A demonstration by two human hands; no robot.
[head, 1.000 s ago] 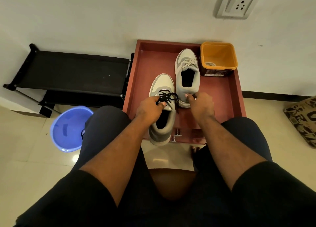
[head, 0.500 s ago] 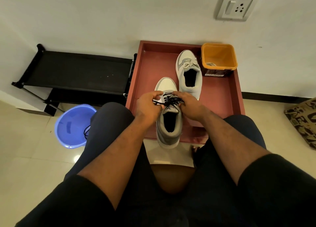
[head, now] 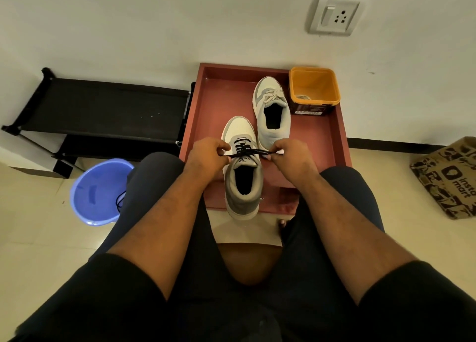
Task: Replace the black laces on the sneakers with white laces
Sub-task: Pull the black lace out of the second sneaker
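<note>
We see a seated person's two bare arms reaching forward over a low reddish-brown tray (head: 221,104). The left hand (head: 206,153) and right hand (head: 291,153) each pinch one end of the black lace (head: 244,152), drawn out sideways across a grey-and-white sneaker (head: 240,171) lying at the tray's near edge. Just beyond lies the second grey sneaker with white laces (head: 271,109), beside an orange square plastic tub (head: 313,89). A blue plastic basin (head: 99,191) sits on the floor to the left.

We count two sneakers (head: 242,166) (head: 273,112), two hands (head: 206,158) (head: 291,156), one red tray (head: 213,104), one orange tub (head: 313,89), one blue basin (head: 98,192), one black rack (head: 103,109).
</note>
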